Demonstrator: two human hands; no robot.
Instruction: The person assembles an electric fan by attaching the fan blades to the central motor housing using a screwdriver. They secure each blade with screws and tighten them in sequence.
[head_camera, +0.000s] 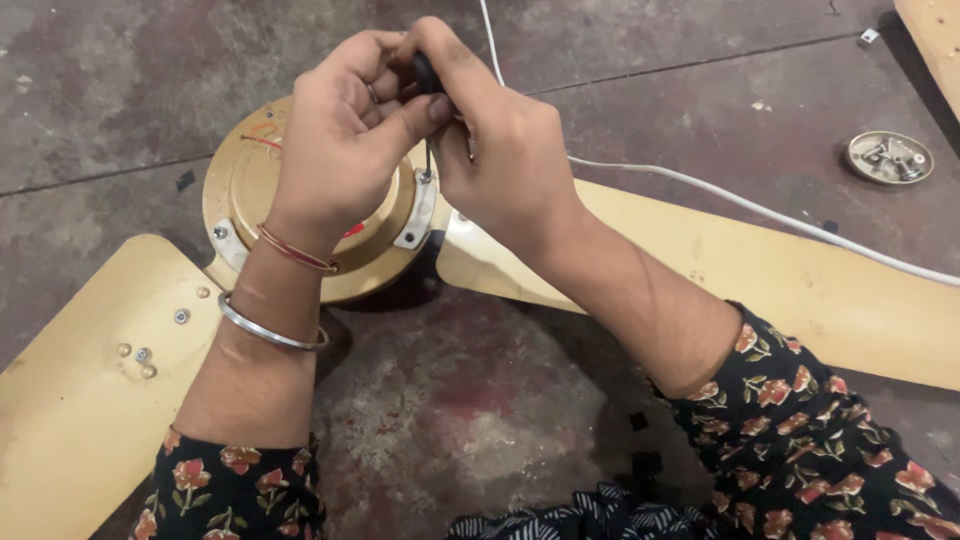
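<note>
A cream ceiling fan lies on the concrete floor, its round motor housing (240, 185) under my hands. My left hand (340, 140) and my right hand (500, 150) both grip a black-handled screwdriver (428, 75). Its thin shaft points down onto a screw in the metal bracket (420, 210) that joins the right blade (800, 270) to the housing. The left blade (90, 390) spreads toward the lower left, with several screws showing near its root. Two bangles sit on my left wrist.
A white cable (720, 195) runs from the top of the view across the right blade to the right edge. A small round metal dish (889, 157) with screws sits on the floor at the upper right. A wooden board edge (935, 40) shows at the top right corner.
</note>
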